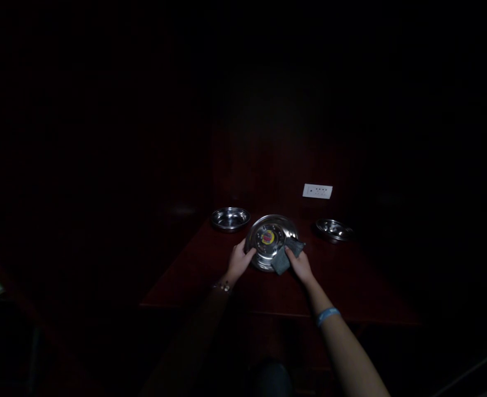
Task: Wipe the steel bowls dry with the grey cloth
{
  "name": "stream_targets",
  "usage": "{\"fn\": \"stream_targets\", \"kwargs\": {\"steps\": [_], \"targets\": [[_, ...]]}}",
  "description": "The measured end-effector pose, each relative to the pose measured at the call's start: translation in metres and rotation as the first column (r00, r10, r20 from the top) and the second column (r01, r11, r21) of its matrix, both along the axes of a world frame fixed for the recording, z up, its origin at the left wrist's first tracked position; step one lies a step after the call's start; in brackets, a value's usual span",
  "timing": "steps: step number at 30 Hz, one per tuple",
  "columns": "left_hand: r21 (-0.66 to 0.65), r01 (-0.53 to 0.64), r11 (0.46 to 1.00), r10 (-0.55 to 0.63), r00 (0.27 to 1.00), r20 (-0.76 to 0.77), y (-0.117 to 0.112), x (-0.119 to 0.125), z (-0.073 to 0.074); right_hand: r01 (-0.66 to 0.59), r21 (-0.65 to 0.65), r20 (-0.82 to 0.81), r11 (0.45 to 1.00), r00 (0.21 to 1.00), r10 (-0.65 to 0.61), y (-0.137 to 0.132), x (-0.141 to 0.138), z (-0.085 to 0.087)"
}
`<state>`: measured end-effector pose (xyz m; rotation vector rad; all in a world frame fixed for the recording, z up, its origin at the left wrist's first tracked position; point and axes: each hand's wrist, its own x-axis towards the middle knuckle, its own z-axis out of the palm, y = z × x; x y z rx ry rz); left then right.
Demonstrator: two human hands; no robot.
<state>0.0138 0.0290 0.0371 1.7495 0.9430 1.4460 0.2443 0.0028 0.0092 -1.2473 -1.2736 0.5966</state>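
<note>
While the left hand (238, 261) grips the stickered metal plate (277, 234) between both hands and the right hand (301, 267) pinches a grey-green cloth (282, 261) over its rim, hard rubbing could twist the plate loose.

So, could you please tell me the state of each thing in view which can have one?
Steel plate: tilted toward the camera, left hand holding its rim
Cloth: in the right hand, against the plate
Left dish: on the table, open side up
Right dish: on the table, open side up
Socket panel: nothing plugged in
</note>
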Motion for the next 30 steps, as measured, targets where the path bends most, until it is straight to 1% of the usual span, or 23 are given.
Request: {"fn": "stream_targets", "kwargs": {"steps": [3, 6, 10, 13, 16, 18, 21, 23, 24, 28, 30], "targets": [[0.026, 0.058, 0.998, -0.058, 0.998, -0.008, -0.003, 0.004, 0.001, 0.032, 0.002, -0.021, 0.999, 0.999, -0.032, -0.001, 0.001, 0.002], [0.017, 0.126, 0.992, -0.126, 0.992, -0.012, -0.006, 0.008, 0.001, 0.071, 0.002, -0.055, 0.997, 0.996, -0.071, 0.0, 0.001, 0.003], [-0.047, 0.245, 0.968, -0.248, 0.968, -0.047, -0.01, 0.008, -0.001, 0.108, 0.006, -0.138, 0.994, 0.985, -0.107, 0.003, 0.003, 0.0], [-0.073, 0.287, 0.955, -0.294, 0.951, -0.102, -0.01, 0.007, -0.005, 0.094, 0.011, -0.19, 0.995, 0.978, -0.091, 0.005, 0.002, -0.001], [-0.093, 0.285, 0.954, -0.295, 0.947, -0.126, -0.007, 0.007, -0.008, 0.06, 0.013, -0.224, 0.998, 0.973, -0.055, 0.004, -0.001, 0.0], [-0.108, 0.284, 0.953, -0.293, 0.952, -0.087, -0.004, 0.009, -0.01, 0.022, 0.01, -0.232, 1.0, 0.973, -0.019, 0.001, -0.004, 0.001], [-0.07, 0.267, 0.961, -0.267, 0.964, 0.014, 0.0, 0.015, -0.013, -0.123, 0.009, -0.168, 0.992, 0.978, 0.122, -0.005, -0.011, 0.006], [-0.05, 0.213, 0.976, -0.211, 0.976, 0.051, 0.003, 0.019, -0.014, -0.21, 0.006, -0.113, 0.978, 0.971, 0.21, -0.009, -0.014, 0.008], [-0.051, 0.186, 0.981, -0.183, 0.982, 0.054, 0.005, 0.02, -0.015, -0.234, 0.0, -0.098, 0.972, 0.968, 0.232, -0.01, -0.015, 0.008], [-0.077, 0.156, 0.985, -0.153, 0.987, 0.043, 0.01, 0.02, -0.019, -0.241, -0.039, -0.084, 0.97, 0.968, 0.238, -0.009, -0.014, 0.006], [-0.088, 0.147, 0.985, -0.143, 0.988, 0.05, 0.012, 0.019, -0.02, -0.223, -0.037, -0.087, 0.974, 0.972, 0.219, -0.006, -0.012, 0.002]]}}
